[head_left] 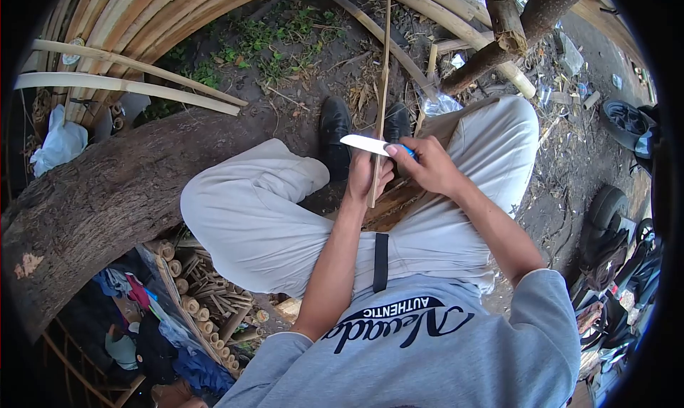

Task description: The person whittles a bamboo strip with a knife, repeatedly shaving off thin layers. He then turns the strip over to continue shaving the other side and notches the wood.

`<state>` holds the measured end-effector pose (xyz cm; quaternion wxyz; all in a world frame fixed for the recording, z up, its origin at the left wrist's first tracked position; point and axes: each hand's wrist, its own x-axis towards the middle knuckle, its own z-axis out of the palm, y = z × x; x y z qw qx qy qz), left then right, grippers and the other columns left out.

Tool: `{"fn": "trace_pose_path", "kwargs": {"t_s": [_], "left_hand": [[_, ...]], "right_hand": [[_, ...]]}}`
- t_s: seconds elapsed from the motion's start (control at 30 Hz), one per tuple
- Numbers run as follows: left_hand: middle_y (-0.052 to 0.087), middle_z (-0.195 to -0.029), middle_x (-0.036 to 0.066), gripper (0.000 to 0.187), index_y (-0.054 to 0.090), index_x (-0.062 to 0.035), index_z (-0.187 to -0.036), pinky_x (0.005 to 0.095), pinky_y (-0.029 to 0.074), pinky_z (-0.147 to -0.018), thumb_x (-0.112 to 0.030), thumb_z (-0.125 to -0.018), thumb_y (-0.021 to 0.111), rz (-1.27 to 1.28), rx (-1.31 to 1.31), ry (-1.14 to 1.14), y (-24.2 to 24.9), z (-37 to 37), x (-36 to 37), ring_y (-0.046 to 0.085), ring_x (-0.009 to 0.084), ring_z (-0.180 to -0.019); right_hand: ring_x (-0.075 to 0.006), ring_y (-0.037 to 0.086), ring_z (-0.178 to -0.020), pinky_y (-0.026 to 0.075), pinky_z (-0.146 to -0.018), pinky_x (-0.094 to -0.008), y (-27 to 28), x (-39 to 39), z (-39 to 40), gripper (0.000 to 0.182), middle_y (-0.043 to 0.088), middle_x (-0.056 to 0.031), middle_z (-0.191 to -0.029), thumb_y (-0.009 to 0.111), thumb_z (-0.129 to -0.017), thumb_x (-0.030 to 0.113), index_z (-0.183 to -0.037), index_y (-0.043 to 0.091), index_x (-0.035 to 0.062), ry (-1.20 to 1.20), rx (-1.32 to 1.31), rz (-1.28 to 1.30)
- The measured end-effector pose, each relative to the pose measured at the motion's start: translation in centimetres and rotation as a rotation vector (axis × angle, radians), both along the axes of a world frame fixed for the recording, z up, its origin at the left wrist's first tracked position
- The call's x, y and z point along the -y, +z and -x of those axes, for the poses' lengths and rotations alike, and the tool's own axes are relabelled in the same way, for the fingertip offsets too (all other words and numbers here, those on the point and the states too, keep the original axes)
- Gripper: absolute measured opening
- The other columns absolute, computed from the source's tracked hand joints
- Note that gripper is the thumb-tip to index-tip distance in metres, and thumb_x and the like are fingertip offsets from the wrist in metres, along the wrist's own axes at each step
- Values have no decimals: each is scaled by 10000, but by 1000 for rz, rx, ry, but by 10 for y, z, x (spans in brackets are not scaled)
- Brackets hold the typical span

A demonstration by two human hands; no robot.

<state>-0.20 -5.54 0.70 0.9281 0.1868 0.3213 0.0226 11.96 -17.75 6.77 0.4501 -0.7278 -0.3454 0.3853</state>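
Note:
My left hand is closed around the lower part of a long, thin bamboo strip. The strip runs away from me between my knees, its short near end sticking out below the fingers. In my right hand is a knife with a broad pale blade and a blue handle, gripped with the thumb near the base of the blade. The blade lies across the strip just above my left fingers, its tip pointing left. Both hands are close together over my lap.
A thick log lies at the left. Long split bamboo pieces curve across the upper left, and bamboo poles and a cut branch are at the upper right. Stacked bamboo ends fill the lower left. A wheel stands at the right.

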Motion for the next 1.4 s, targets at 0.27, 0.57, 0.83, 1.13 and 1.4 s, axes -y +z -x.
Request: {"fn": "trace_pose_path", "kwargs": {"t_s": [0.27,0.57,0.83,1.13,1.4], "left_hand": [[404,-541,-18,286,476,-90,-805,170,292,-308,-250,-1036,420,-122,118,20,-9,1,-3,361,56,-340],[423,-542,-12,279,484,-71,-816,187,269,-309,-243,-1031,435,73,110,6,13,-3,-3,366,60,-339],[426,-567,-22,262,473,-83,-810,186,257,-313,-239,-1020,463,-199,70,8,6,-2,-3,335,47,-355],[444,-610,-8,254,447,-76,-796,176,314,-307,-191,-1022,433,-70,136,74,-6,1,-3,377,47,-354],[429,-552,-13,339,464,-94,-779,170,308,-308,-265,-1059,375,113,195,41,4,1,-5,379,54,-345]], "right_hand": [[-431,608,-644,491,-619,-478,-10,3,10,357,600,-254,-688,521,-1006,325,-945,671,7,226,165,-83],[-456,537,-628,439,-582,-470,-17,-8,-8,410,545,-262,-654,548,-1000,338,-833,618,-29,-71,212,-42],[-421,586,-609,459,-588,-471,-3,2,-8,393,569,-251,-643,555,-989,358,-932,673,-13,166,22,-17],[-441,583,-637,475,-607,-471,-2,7,20,377,583,-251,-661,537,-1000,347,-951,680,2,192,157,-120],[-390,447,-489,391,-505,-419,-1,-5,14,385,488,-228,-578,552,-1004,289,-789,616,-24,-58,124,-94]]}}
